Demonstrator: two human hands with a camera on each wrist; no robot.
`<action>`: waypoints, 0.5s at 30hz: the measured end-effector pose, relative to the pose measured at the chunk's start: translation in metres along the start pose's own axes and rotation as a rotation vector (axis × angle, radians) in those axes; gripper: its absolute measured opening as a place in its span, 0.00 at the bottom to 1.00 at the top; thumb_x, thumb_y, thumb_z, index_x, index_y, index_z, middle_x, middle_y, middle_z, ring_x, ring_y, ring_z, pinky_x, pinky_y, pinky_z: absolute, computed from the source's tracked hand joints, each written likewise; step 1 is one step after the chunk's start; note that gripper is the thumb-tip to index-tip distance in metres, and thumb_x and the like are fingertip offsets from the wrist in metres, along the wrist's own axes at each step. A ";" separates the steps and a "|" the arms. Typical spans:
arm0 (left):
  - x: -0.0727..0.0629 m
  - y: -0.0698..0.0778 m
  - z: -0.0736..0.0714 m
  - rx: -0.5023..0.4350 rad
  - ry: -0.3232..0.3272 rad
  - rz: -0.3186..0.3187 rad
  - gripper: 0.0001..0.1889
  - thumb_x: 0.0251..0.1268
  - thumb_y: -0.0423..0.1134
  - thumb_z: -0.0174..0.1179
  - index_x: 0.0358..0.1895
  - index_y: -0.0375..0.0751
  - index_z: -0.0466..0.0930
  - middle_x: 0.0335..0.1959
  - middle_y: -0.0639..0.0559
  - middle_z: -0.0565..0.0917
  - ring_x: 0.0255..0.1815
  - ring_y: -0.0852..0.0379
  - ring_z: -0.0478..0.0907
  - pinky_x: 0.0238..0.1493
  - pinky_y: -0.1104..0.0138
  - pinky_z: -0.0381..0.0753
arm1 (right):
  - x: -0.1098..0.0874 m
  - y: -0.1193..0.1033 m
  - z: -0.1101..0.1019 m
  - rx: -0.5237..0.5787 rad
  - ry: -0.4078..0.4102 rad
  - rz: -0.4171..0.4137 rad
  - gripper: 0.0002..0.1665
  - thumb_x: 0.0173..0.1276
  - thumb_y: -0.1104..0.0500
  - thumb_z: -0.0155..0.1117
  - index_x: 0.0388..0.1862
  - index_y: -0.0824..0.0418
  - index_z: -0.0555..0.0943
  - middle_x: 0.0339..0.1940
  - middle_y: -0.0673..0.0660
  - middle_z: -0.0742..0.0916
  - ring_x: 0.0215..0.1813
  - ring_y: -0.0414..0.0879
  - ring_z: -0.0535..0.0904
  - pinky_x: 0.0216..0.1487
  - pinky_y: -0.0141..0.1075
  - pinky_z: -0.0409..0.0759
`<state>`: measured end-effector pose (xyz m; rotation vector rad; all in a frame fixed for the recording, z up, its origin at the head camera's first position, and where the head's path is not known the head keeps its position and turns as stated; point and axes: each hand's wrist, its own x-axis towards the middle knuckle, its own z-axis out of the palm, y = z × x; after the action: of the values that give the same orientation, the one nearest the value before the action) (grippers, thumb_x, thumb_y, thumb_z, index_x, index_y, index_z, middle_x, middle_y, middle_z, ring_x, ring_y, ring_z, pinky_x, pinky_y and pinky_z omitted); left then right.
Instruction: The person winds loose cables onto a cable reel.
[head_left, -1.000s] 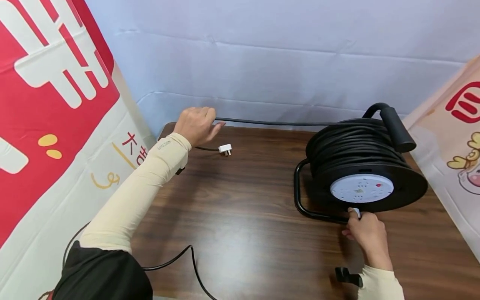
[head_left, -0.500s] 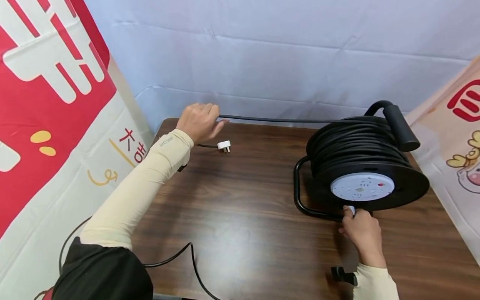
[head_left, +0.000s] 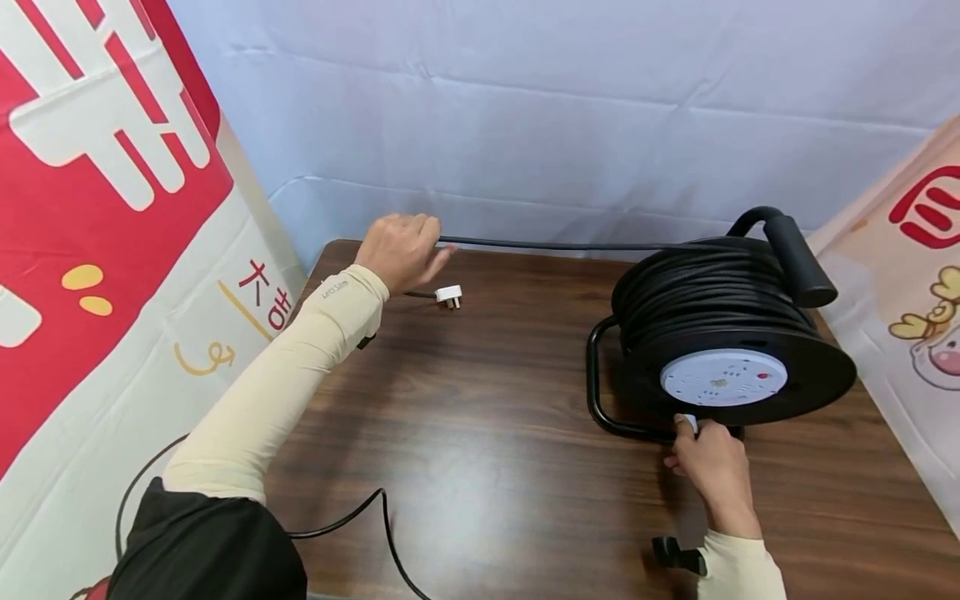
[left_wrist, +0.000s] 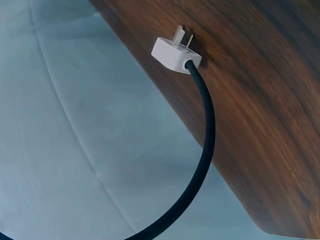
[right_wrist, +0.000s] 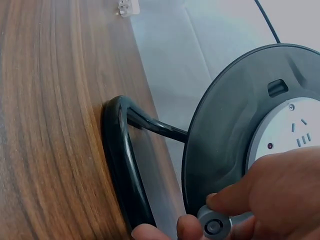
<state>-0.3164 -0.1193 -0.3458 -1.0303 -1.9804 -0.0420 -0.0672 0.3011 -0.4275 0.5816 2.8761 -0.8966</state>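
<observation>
A black cable reel [head_left: 712, 292] with a pale socket face stands on its tubular frame at the table's right side. My left hand [head_left: 402, 252] grips the black cable [head_left: 540, 246], which runs taut from the top of the reel. From under that hand the cable's end comes out with a white three-pin plug [head_left: 448, 295], lying near the back edge; the left wrist view has the plug [left_wrist: 175, 55] close up, its cord curving away. Thumb and fingers of my right hand [head_left: 716, 471] pinch the grey crank knob [right_wrist: 214, 225] at the reel's lower rim.
The brown wooden table [head_left: 480, 400] has a white cloth backdrop [head_left: 525, 125] behind it and printed banners [head_left: 105, 250] at the sides. Another thin black cord [head_left: 352, 517] crosses the front left. The reel's black carry handle [head_left: 798, 262] juts up at the back right.
My right hand has moved a little to the left along the reel's lower rim with the knob. My left hand stays nearly in place, still gripping the cable.
</observation>
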 end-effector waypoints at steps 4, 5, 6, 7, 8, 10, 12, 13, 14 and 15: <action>-0.001 0.001 0.000 0.002 -0.014 -0.002 0.22 0.71 0.49 0.60 0.24 0.39 0.65 0.15 0.52 0.64 0.11 0.54 0.63 0.14 0.62 0.63 | -0.001 -0.002 0.003 0.008 -0.012 0.000 0.30 0.83 0.48 0.40 0.40 0.74 0.78 0.17 0.55 0.87 0.23 0.45 0.86 0.51 0.60 0.75; -0.002 0.001 0.000 0.003 -0.015 -0.003 0.22 0.71 0.49 0.60 0.24 0.39 0.65 0.14 0.51 0.65 0.11 0.54 0.63 0.14 0.62 0.63 | -0.001 -0.003 0.003 0.010 -0.013 -0.001 0.30 0.83 0.48 0.40 0.40 0.74 0.78 0.18 0.55 0.87 0.23 0.45 0.86 0.52 0.60 0.75; -0.002 0.000 0.001 0.003 -0.015 -0.002 0.22 0.70 0.49 0.61 0.24 0.39 0.65 0.14 0.51 0.65 0.11 0.54 0.63 0.14 0.62 0.63 | -0.001 -0.003 0.004 0.011 -0.012 -0.002 0.30 0.83 0.48 0.41 0.40 0.74 0.78 0.18 0.55 0.87 0.23 0.45 0.86 0.52 0.60 0.75; -0.002 0.000 0.001 0.004 -0.014 -0.001 0.22 0.70 0.49 0.61 0.24 0.39 0.65 0.14 0.51 0.65 0.11 0.54 0.63 0.14 0.62 0.63 | -0.001 -0.004 0.004 0.013 -0.012 -0.002 0.30 0.83 0.48 0.41 0.40 0.74 0.78 0.17 0.55 0.87 0.22 0.45 0.86 0.52 0.60 0.75; -0.002 0.001 0.002 0.005 -0.015 0.000 0.22 0.71 0.49 0.60 0.24 0.39 0.65 0.14 0.51 0.65 0.11 0.54 0.63 0.14 0.61 0.63 | -0.002 -0.005 0.004 0.012 -0.009 0.000 0.30 0.83 0.48 0.41 0.40 0.74 0.78 0.17 0.55 0.87 0.22 0.45 0.86 0.51 0.59 0.76; 0.000 0.001 0.002 0.004 -0.018 0.006 0.22 0.72 0.50 0.59 0.24 0.39 0.66 0.14 0.51 0.66 0.11 0.54 0.64 0.14 0.61 0.64 | -0.003 -0.007 0.005 0.005 0.004 -0.001 0.29 0.83 0.49 0.42 0.39 0.73 0.78 0.17 0.55 0.87 0.22 0.44 0.85 0.48 0.57 0.77; 0.002 0.002 0.003 0.000 -0.022 0.015 0.22 0.73 0.50 0.57 0.24 0.38 0.66 0.14 0.51 0.66 0.12 0.53 0.65 0.15 0.61 0.65 | -0.003 -0.009 0.007 -0.001 0.015 -0.003 0.28 0.83 0.49 0.42 0.39 0.73 0.78 0.17 0.55 0.87 0.22 0.44 0.85 0.45 0.55 0.77; 0.002 0.002 0.003 -0.001 -0.021 0.017 0.22 0.73 0.50 0.57 0.24 0.38 0.66 0.15 0.50 0.67 0.12 0.53 0.65 0.15 0.61 0.65 | -0.003 -0.010 0.008 -0.001 0.019 -0.004 0.29 0.83 0.49 0.42 0.39 0.73 0.78 0.17 0.55 0.87 0.22 0.44 0.85 0.45 0.55 0.77; 0.003 0.003 0.004 -0.003 -0.018 0.018 0.22 0.73 0.50 0.57 0.24 0.38 0.66 0.15 0.50 0.66 0.12 0.53 0.65 0.15 0.61 0.65 | -0.003 -0.012 0.010 -0.002 0.023 -0.006 0.29 0.83 0.49 0.42 0.38 0.72 0.78 0.17 0.55 0.87 0.22 0.43 0.84 0.44 0.55 0.76; 0.004 0.003 0.004 -0.007 -0.012 0.019 0.22 0.73 0.49 0.57 0.24 0.38 0.66 0.15 0.50 0.67 0.12 0.53 0.65 0.15 0.61 0.66 | -0.003 -0.013 0.011 0.000 0.026 -0.009 0.29 0.83 0.49 0.42 0.38 0.72 0.78 0.17 0.55 0.87 0.22 0.43 0.84 0.44 0.54 0.77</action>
<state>-0.3184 -0.1135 -0.3468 -1.0556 -1.9827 -0.0325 -0.0695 0.2837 -0.4287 0.5851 2.9039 -0.8971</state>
